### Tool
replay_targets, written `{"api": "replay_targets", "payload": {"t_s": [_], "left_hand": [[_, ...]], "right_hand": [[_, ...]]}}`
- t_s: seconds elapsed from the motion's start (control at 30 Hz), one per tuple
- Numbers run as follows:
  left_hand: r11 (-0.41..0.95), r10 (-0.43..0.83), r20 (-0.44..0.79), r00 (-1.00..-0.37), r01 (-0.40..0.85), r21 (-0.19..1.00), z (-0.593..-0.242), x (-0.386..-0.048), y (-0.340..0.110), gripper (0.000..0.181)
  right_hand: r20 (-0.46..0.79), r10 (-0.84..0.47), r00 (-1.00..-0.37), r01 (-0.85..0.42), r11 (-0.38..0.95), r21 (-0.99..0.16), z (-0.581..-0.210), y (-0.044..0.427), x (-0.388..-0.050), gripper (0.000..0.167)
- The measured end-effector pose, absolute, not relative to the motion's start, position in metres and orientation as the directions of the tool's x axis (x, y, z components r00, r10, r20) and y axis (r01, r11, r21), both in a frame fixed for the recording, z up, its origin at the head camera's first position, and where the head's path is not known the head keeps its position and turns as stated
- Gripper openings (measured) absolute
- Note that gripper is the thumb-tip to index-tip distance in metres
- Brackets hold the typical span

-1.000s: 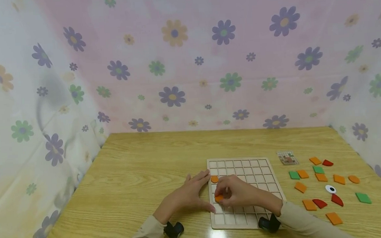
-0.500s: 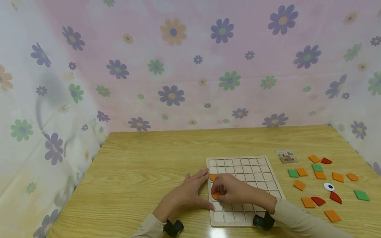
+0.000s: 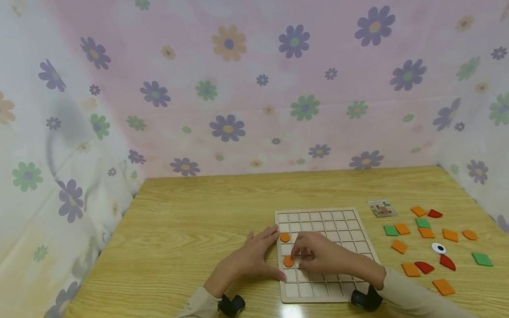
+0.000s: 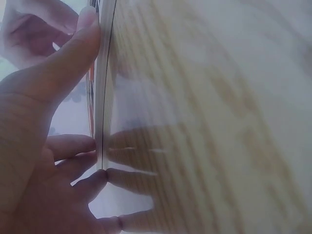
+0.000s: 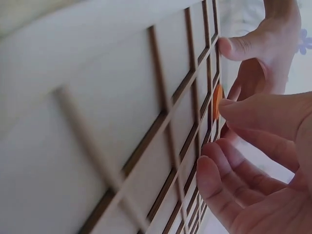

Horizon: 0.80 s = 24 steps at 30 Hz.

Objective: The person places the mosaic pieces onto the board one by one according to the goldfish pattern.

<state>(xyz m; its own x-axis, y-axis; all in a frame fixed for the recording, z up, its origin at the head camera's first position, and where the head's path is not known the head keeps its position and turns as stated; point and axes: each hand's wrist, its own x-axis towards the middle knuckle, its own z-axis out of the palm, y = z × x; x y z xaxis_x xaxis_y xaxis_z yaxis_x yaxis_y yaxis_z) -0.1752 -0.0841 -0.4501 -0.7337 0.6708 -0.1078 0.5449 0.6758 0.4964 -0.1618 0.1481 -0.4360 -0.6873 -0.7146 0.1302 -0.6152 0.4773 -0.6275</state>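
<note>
A wooden grid board (image 3: 286,299) lies on the table with two orange discs in its left column. The upper disc (image 3: 284,237) sits near my left fingertips. The lower disc (image 3: 289,261) lies a short way nearer to me. My left hand (image 3: 253,258) is spread at the board's left edge, fingertips and thumb touching the rim. My right hand (image 3: 321,255) is over the board, a fingertip at the lower disc's right edge, the other fingers loosely bent. In the right wrist view, the orange disc (image 5: 218,102) shows edge-on beside a right fingertip, not pinched.
Right of the board lie orange squares (image 3: 443,286), green pieces (image 3: 482,259), red quarter-round pieces (image 3: 447,262), an orange disc (image 3: 470,234) and a white eye piece (image 3: 439,248). A small pattern card (image 3: 382,207) lies behind them. A flowered cloth (image 3: 267,94) surrounds the table.
The right hand, pinching the lower orange disc earlier, has set it in the left column and let go, its fingers shifting slightly right. The left hand has stayed at the board's edge.
</note>
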Motion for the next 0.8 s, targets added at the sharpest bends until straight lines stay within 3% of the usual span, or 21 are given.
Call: {"api": "replay_targets", "payload": {"t_s": [0.8], "left_hand": [[0.656,0.681,-0.096,-0.726,0.548,0.519,-0.453,-0.176,-0.085,0.108]], "right_hand": [[0.239,-0.604,-0.760,-0.599,0.508,-0.620,-0.415,0.251,-0.148,0.012]]}}
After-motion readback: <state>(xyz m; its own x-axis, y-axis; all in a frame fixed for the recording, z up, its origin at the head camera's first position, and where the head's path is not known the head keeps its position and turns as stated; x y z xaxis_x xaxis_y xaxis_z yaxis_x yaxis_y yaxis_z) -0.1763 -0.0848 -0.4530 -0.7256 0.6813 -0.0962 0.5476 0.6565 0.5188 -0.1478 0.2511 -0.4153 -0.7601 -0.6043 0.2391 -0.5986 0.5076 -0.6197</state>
